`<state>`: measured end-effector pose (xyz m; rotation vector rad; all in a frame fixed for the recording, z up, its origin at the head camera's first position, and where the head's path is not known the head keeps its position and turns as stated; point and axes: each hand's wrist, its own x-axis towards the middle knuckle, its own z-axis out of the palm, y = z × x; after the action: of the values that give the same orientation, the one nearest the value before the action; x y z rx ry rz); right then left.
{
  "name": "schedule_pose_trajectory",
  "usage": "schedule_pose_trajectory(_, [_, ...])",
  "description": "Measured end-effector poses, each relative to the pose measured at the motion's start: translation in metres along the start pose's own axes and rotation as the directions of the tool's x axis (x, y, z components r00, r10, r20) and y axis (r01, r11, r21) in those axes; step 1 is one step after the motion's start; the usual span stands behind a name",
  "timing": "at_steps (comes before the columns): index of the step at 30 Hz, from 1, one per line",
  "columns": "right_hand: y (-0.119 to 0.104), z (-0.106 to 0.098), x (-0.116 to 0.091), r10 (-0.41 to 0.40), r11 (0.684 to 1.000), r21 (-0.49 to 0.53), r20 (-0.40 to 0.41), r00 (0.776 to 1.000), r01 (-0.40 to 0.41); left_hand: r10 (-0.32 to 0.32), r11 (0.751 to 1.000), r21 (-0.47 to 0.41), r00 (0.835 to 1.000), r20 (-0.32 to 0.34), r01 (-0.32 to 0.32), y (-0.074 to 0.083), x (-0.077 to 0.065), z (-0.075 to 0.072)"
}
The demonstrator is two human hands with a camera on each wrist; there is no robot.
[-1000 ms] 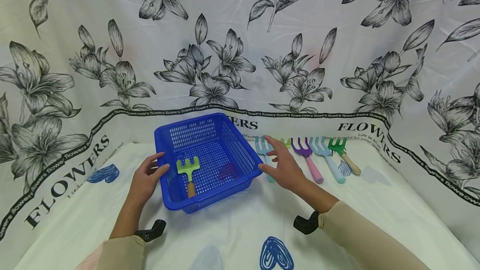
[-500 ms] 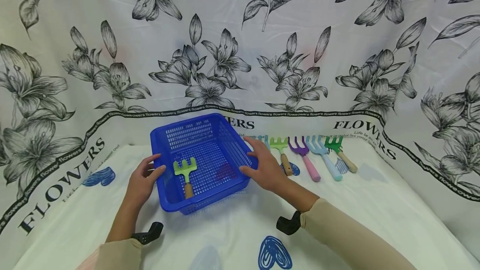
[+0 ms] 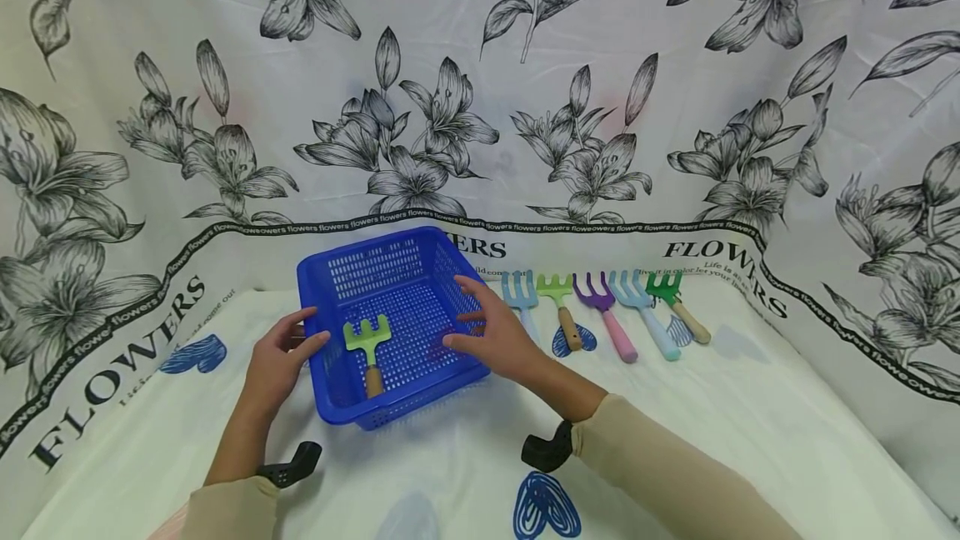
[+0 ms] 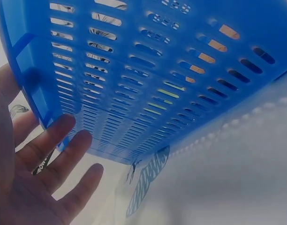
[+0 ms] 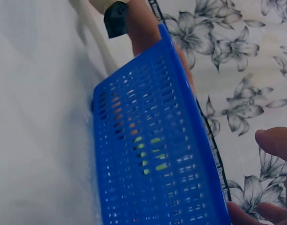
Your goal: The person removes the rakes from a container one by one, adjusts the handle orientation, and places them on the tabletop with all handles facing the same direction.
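A blue perforated plastic basket point(image 3: 318, 365) is in front of me, with its open top facing me. A small garden fork point(image 3: 367, 340) with a light green head and wooden handle lies inside, toward the left; its colours show through the slots in both wrist views. My left hand point(image 3: 279, 357) holds the basket's left rim, thumb over the edge and fingers outside, as the left wrist view point(image 4: 49, 173) also shows. My right hand point(image 3: 498, 336) hovers at the right rim, thumb and fingers spread apart and holding nothing.
Several more garden forks stand in a row at the back right: light blue point(image 3: 520, 290), light green with a wooden handle point(image 3: 567, 327), purple and pink point(image 3: 611, 319), another light blue point(image 3: 652, 315), and dark green point(image 3: 686, 307). A flower-printed cloth point(image 3: 570, 15) hangs behind.
My right hand has moved left, from beside the row of forks to over the basket's right rim, uncovering the forks. The left hand stays at the left rim; the view has shifted slightly.
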<state>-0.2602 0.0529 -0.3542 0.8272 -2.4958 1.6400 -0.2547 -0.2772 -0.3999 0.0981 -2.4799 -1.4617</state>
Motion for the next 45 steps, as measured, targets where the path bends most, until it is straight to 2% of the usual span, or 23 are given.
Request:
schedule_pose_trajectory(7, [-0.009, 0.016, 0.011, 0.043, 0.999, 0.0, 0.054, 0.998, -0.043, -0.019, 0.999, 0.034, 1.0, 0.0, 0.019, 0.003, 0.0, -0.003])
schedule_pose_trajectory(11, [-0.014, 0.025, 0.02, 0.064, 0.998, 0.02, 0.096, 0.993, -0.067, -0.01, 0.999, 0.047, 1.0, 0.002, 0.01, 0.003, 0.0, -0.003])
schedule_pose_trajectory(23, [-0.021, 0.045, 0.037, 0.038, 0.987, 0.14, 0.243, 0.969, -0.073, 0.052, 0.995, 0.09, 0.999, -0.006, -0.051, 0.004, 0.0, -0.004])
schedule_pose_trajectory(30, [-0.02, 0.051, 0.042, 0.022, 0.985, 0.154, 0.322, 0.946, -0.075, 0.051, 0.989, 0.137, 0.999, -0.016, -0.049, 0.004, -0.002, -0.002])
schedule_pose_trajectory(37, [-0.015, 0.058, 0.053, 0.065, 0.985, 0.119, 0.425, 0.903, -0.127, 0.061, 0.989, 0.14, 0.998, -0.027, -0.057, 0.003, -0.003, -0.002])
schedule_pose_trajectory(45, [-0.01, 0.066, 0.062, 0.144, 0.976, 0.056, 0.56, 0.816, -0.211, 0.068, 0.991, 0.119, 0.997, -0.023, -0.065, 0.003, -0.003, -0.002])
